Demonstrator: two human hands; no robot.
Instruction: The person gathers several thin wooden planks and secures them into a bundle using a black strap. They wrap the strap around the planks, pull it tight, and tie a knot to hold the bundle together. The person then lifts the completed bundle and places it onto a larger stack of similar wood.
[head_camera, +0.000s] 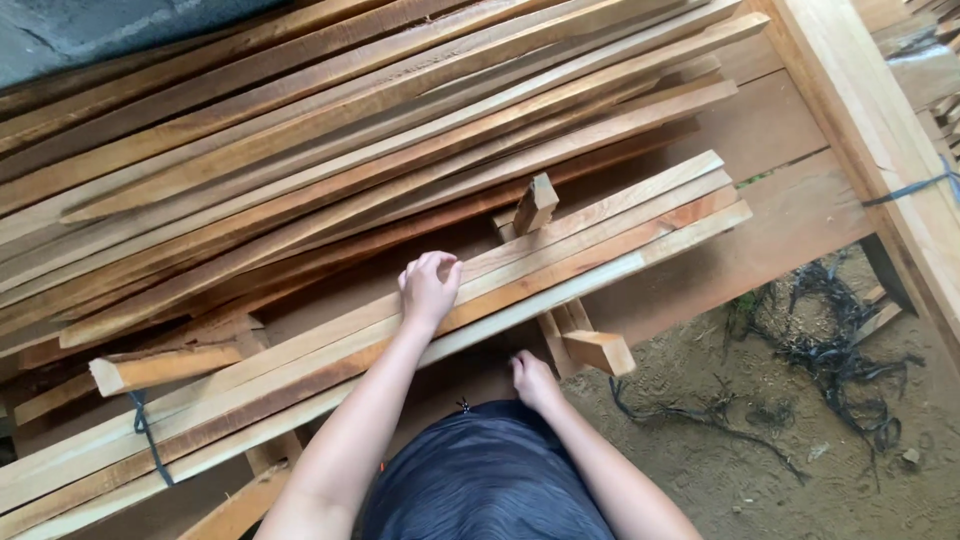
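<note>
My left hand (428, 288) rests with curled fingers on top of a row of long pale wooden slats (600, 235) lying side by side on a low support. My right hand (533, 380) reaches under the near edge of those slats, its fingers mostly hidden; what it touches I cannot tell. A short wooden cross piece (598, 350) sticks out from under the slats just right of my right hand. Another short block (535, 203) stands up behind the slats.
A large loose pile of long wooden strips (300, 150) fills the upper left. A wide plank (870, 120) with a dark strap runs down the right side. Dirt ground with black string scraps (830, 350) lies at lower right. A blue strap (145, 435) wraps the slats' left end.
</note>
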